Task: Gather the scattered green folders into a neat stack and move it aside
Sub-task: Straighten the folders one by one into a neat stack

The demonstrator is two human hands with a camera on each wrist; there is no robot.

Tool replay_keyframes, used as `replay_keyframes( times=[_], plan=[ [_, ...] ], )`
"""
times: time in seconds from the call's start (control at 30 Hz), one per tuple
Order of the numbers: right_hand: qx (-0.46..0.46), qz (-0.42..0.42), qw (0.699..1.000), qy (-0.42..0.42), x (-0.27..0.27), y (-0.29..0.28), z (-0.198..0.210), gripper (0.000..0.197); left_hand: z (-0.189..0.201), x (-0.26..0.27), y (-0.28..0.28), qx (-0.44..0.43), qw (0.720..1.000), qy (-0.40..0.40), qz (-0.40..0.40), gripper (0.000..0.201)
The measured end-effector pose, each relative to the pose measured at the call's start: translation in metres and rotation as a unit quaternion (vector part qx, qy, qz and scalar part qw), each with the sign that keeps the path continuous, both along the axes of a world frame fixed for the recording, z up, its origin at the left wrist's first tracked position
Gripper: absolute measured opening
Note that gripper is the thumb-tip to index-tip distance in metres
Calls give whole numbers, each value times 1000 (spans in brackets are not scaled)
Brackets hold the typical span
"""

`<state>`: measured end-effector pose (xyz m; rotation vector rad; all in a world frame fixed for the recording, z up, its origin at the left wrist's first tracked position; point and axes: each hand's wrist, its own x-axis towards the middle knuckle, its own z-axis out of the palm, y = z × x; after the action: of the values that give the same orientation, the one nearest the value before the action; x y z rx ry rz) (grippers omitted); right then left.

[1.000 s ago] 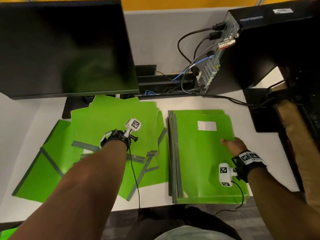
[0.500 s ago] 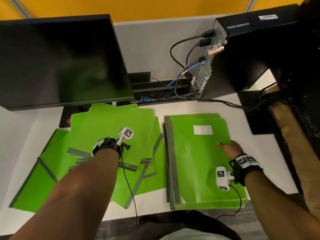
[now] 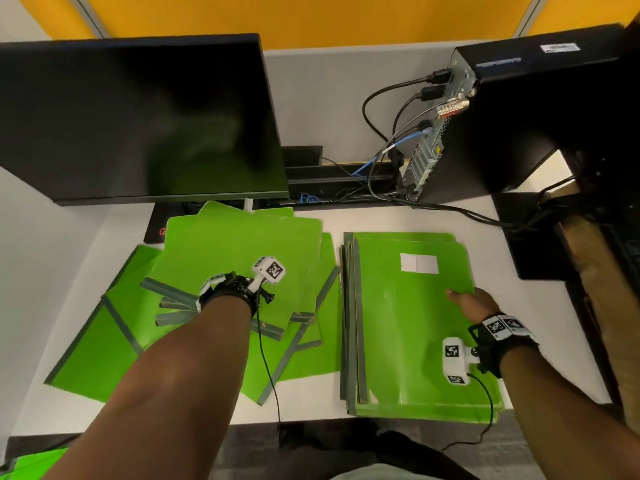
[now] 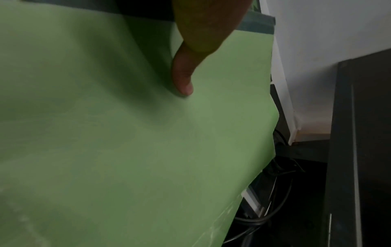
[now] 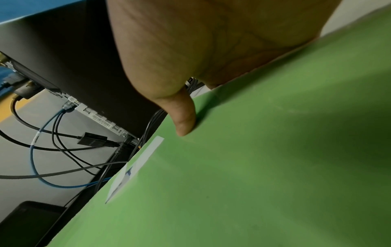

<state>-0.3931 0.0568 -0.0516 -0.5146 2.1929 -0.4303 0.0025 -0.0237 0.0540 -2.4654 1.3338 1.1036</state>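
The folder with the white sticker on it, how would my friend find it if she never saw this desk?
Start at the black computer tower at the back right of the white desk. In front of it lies a tidy green stack, and the top folder is the one, with the right hand at its right edge. Only it has a white label; the scattered folders on the left show none.

White desk, green folders, monitor, computer tower

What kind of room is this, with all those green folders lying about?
Most likely an office cubicle: a dark monitor and a cabled desktop computer stand on a white desk, backed by grey and yellow partition panels.
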Motion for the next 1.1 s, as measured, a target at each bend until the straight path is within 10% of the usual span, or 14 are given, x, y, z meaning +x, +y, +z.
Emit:
replay_keyframes(
  times=[0.17,0.37,0.53,0.8,0.97,1.1],
  plan=[
    [-3,12,1000,0,1,1,3,47,-17,6,1,16,992,-44,-121,41],
    [5,15,1000,6,-1,1,-2,47,-7,-1,-6,44,992,105,54,45],
    [17,21,999,17,-4,-2,-7,49,-32,38,-3,6,997,-40,-73,42],
    [25,16,999,10,-8,-4,-13,55,-36,50,9,-76,978,115,158,74],
    [22,15,1000,7,-8,-6,-12,63,-49,78,33,-33,879,219,422,88],
    [8,5,1000,-2,-8,-5,-11,60,-58,100,42,-134,862,226,433,89]
  ],
)
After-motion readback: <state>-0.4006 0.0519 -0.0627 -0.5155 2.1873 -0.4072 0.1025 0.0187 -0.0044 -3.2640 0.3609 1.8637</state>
